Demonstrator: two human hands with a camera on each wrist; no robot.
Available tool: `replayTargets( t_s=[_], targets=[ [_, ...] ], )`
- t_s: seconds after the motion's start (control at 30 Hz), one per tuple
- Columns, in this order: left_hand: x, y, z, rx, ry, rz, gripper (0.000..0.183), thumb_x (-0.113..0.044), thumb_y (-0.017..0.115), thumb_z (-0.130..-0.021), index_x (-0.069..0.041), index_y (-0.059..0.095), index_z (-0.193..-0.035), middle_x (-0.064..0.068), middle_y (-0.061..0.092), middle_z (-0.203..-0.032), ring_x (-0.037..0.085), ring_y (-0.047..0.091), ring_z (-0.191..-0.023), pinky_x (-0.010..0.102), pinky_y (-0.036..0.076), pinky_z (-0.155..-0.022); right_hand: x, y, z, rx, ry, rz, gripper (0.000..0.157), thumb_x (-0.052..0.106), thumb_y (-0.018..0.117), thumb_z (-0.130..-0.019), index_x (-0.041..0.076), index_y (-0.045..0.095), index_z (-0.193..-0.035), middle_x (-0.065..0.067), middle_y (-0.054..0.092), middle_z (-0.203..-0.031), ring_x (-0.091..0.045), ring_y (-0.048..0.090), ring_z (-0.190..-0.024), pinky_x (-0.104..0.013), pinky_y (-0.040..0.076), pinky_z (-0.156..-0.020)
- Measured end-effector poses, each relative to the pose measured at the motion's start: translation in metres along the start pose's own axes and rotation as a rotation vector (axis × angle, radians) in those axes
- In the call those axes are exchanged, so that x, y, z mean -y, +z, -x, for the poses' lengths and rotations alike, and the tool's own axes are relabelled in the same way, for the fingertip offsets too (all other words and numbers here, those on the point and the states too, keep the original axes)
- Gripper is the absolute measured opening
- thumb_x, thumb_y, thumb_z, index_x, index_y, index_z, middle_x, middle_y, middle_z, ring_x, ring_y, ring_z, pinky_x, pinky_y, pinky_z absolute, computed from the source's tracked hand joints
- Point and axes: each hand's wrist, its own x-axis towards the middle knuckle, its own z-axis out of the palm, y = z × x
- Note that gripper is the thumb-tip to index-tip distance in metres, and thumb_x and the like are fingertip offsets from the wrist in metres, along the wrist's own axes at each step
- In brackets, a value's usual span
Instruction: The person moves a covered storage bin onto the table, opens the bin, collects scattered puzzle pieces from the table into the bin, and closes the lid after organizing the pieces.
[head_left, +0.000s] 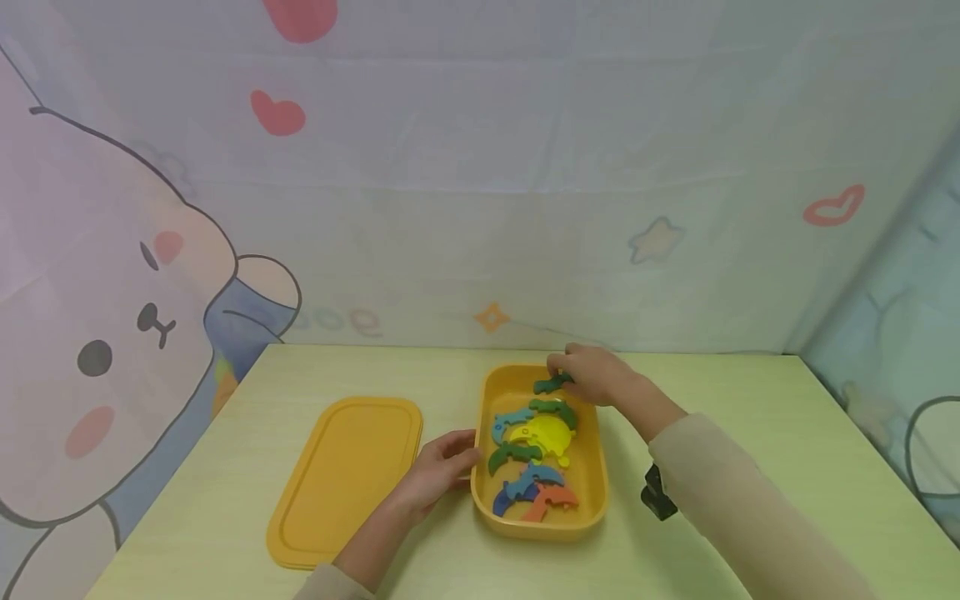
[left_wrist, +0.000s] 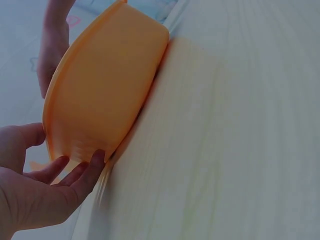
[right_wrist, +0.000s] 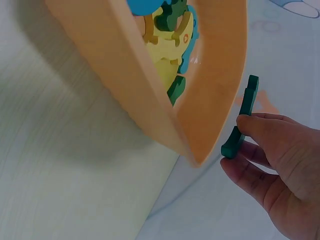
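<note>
A yellow-orange plastic box (head_left: 487,518) holds several animal-shaped blocks in green, blue, yellow and coral. My left hand (head_left: 441,467) rests against its left wall; in the left wrist view, spread fingertips touch the outer wall, with the thumb by the rim. Over the far right end of the box, my right hand (head_left: 596,373) pinches a green animal-shaped block (right_wrist: 243,117) between thumb and fingers, by the rim. Beneath it in the box lie another green block (head_left: 553,407), a yellow block (head_left: 551,435) and a coral block (head_left: 553,500).
A flat yellow-orange lid (head_left: 348,475) lies on the pale wooden table (head_left: 187,508) left of the box. Behind the table hangs a printed cloth (head_left: 480,208) with hearts and a bear. A dark object (head_left: 658,493) shows at the right wrist, beneath the sleeve.
</note>
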Motion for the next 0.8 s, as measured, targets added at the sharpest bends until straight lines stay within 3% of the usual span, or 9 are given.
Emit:
replayTargets(
  t_s=[0.8],
  targets=[
    [0.002, -0.002, -0.003, -0.006, -0.018, 0.001, 0.047, -0.019, 0.052, -0.093, 0.002, 0.041, -0.134, 0.020, 0.047, -0.130, 0.026, 0.055, -0.110, 0.038, 0.051, -0.087, 0.017, 0.008, -0.013, 0.047, 0.047, -0.022, 0.014, 0.014, 0.062, -0.088, 0.017, 0.058, -0.101, -0.004, 0.052, -0.087, -0.018, 0.049, -0.072, -0.032, 0.047, -0.067]
  ],
)
